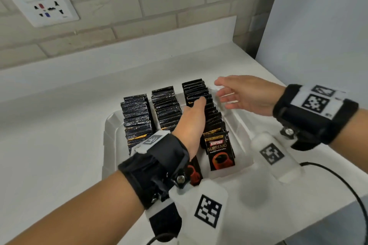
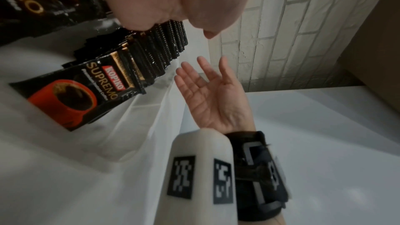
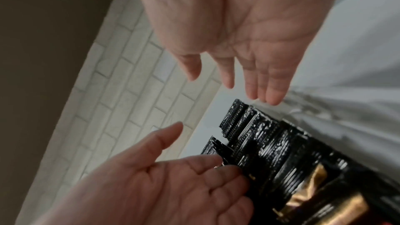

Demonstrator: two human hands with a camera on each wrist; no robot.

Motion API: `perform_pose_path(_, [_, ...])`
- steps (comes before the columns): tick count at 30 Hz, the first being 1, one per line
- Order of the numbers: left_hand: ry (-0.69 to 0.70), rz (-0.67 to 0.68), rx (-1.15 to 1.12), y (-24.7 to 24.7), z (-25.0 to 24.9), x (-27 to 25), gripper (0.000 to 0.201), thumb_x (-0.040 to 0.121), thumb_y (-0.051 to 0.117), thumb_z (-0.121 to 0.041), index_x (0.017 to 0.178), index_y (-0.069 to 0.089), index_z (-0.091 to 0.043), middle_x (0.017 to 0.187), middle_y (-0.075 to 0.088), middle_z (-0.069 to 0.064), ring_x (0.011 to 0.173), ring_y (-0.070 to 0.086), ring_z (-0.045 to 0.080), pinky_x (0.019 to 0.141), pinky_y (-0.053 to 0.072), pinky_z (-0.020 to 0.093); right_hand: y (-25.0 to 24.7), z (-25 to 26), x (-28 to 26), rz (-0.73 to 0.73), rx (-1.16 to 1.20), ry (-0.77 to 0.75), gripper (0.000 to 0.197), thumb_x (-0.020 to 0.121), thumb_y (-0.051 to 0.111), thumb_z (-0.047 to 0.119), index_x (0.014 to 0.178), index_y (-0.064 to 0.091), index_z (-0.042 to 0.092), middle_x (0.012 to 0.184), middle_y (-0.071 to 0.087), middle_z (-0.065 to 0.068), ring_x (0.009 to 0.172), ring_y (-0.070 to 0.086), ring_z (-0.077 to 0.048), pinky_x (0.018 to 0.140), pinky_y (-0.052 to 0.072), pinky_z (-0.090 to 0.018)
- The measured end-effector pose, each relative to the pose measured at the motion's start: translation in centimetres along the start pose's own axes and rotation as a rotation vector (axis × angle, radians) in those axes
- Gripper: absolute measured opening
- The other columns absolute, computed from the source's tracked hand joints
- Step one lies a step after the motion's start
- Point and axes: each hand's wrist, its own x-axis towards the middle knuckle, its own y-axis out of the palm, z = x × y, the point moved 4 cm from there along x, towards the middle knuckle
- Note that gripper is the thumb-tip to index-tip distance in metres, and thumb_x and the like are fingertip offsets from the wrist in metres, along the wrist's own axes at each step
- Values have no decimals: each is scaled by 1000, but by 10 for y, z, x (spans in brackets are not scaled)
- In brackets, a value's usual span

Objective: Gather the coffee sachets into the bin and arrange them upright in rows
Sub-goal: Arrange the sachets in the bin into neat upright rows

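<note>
Left hand [image 1: 192, 123] flat, fingers straight, fingertips on tops of right row of sachets [image 1: 201, 95], likely steadying or levelling it. Right hand [image 1: 245, 95] open, holding nothing, palm facing row, just beside bin [image 1: 108, 125] far right corner, likely ready to square the row. Hands apart. Sachets black, glossy, serrated tops, upright in three rows inside white bin on bench [image 1: 59, 125]; front one shows red cup.

Black sachets [image 1: 220, 150] (red cup print), seemingly translucent-white bin [image 1: 108, 125]
</note>
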Motion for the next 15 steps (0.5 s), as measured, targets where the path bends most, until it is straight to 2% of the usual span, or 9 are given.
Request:
perform_pose_path(2, [32,-4,-43,-1,-5,4,74,84,41,-56,143,35,-12,145,42,7,131,42,22,112,29,42,4,-2,9,-3,49,51,54,93,44,44,135,39,11,127,46,-9,110,48,-20,96,41,-30])
perform_pose_path(4, [51,-6,-77,-2,-11,10,70,89,35,-58,141,38,-11,141,47,9,128,46,23,110,33,43,11,0,15,9,108,76,64,92,40,49,143,29,11,145,33,-15,132,35,-25,111,30,-36])
perform_pose_path(5, [52,-21,-81,-4,-14,12,79,83,36,-64,141,37,-11,141,47,10,127,47,23,110,33,43,13,1,17,8,133,86,67,92,39,51,144,25,10,149,27,-16,137,29,-27,113,26,-38])
perform_pose_path(7, [43,-19,-102,-3,-13,24,102,61,39,-75,145,32,-16,145,43,8,131,43,24,111,30,45,17,4,21,2,161,101,70,93,37,52,145,21,9,151,22,-17,139,25,-27,115,23,-40])
perform_pose_path(9, [50,-18,-125,-1,-15,33,109,54,36,-76,145,31,-15,145,42,9,131,42,26,111,30,45,18,6,26,0,179,113,69,94,35,53,145,20,8,151,23,-18,138,26,-28,114,25,-39])
perform_pose_path(11, [67,-40,-139,-1,-22,35,102,64,34,-74,145,30,-13,145,41,11,130,44,27,110,32,46,19,8,30,-10,185,123,67,94,34,53,142,25,8,145,34,-15,129,41,-26,105,36,-35])
perform_pose_path(13, [73,-70,-132,-2,-26,39,92,74,31,-70,145,30,-11,143,43,13,125,49,29,106,37,47,20,9,34,-5,181,133,64,94,34,53,139,30,9,131,48,-10,111,54,-21,91,44,-31])
perform_pose_path(15, [58,-83,-143,-1,-26,47,96,68,33,-71,140,38,-9,136,51,15,116,55,32,101,42,47,24,9,36,19,164,149,53,94,32,53,127,41,12,117,55,-7,104,57,-20,85,46,-30])
